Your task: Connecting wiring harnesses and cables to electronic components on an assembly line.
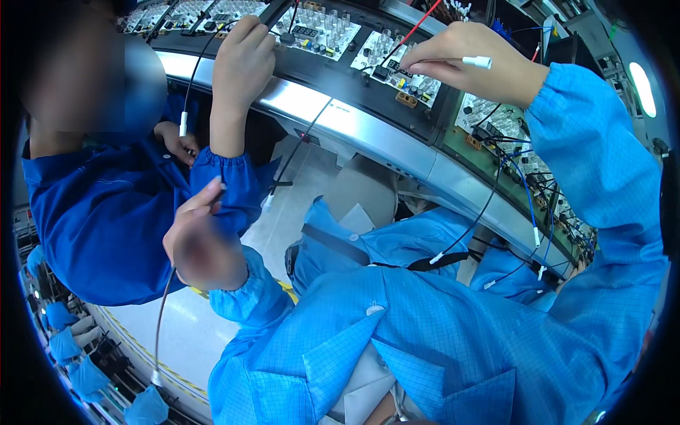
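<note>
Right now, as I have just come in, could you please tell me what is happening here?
The person's right hand is at a circuit board and appears to pinch a white-tipped wire there. The left hand is away from the boards, with a hanging wire below it; blur hides its grip. Beside them, a co-worker's hand is at the same row of boards.

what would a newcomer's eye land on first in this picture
Probably the light blue coat, filling the lower middle and right. Next, the white boards across the top, with the right hand over one. At upper left, a co-worker's hand is by the boards too, its sleeve darker blue.
</note>
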`<state>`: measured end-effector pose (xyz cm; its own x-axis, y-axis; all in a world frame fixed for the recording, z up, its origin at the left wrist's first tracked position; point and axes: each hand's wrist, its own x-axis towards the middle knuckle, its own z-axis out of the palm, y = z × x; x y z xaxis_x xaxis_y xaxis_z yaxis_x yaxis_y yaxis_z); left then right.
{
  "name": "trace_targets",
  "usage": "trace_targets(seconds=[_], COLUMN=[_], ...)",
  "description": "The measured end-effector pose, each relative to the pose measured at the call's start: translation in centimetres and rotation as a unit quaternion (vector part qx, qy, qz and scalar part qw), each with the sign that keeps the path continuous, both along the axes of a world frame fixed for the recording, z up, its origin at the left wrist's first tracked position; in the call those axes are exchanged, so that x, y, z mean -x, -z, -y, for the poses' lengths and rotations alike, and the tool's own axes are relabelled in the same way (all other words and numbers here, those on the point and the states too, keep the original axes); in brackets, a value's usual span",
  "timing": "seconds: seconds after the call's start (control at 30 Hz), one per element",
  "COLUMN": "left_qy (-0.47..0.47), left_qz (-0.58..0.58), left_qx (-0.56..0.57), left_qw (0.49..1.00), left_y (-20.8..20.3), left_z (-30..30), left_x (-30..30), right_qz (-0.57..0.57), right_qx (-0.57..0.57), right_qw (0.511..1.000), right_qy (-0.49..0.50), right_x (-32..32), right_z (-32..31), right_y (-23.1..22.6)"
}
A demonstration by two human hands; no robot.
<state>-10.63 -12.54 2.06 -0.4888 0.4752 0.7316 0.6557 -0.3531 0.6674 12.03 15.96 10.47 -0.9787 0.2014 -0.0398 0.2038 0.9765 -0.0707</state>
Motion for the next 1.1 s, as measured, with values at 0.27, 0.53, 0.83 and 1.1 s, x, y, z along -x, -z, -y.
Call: trace_targets(seconds=[0.27, 0.53, 0.83, 1.1], left_qy=[-0.015, 0.009, 0.02, 0.077], left_qz=[-0.02, -0.029, -0.046, -0.072], left_qx=[0.003, 0.062, 0.115, 0.178], left_qw=[1.0, 0.998, 0.992, 0.978], left_y=[1.2, 1.9, 1.5, 0.6], left_z=[0.3, -0.1, -0.1, -1.7], left_x=[0.6, 0.8, 0.5, 1.4], right_qz=[-0.026, -0.015, -0.039, -0.026], right_qx=[0.125, 0.158, 0.131, 0.17], right_qw=[0.991, 0.985, 0.989, 0.981], right_qy=[0.051, 0.064, 0.052, 0.088], right_x=[-0.8, -0.8, -1.0, -1.2], right_z=[0.2, 1.1, 1.1, 1.0], right_y=[1.0, 0.8, 0.8, 0.9])
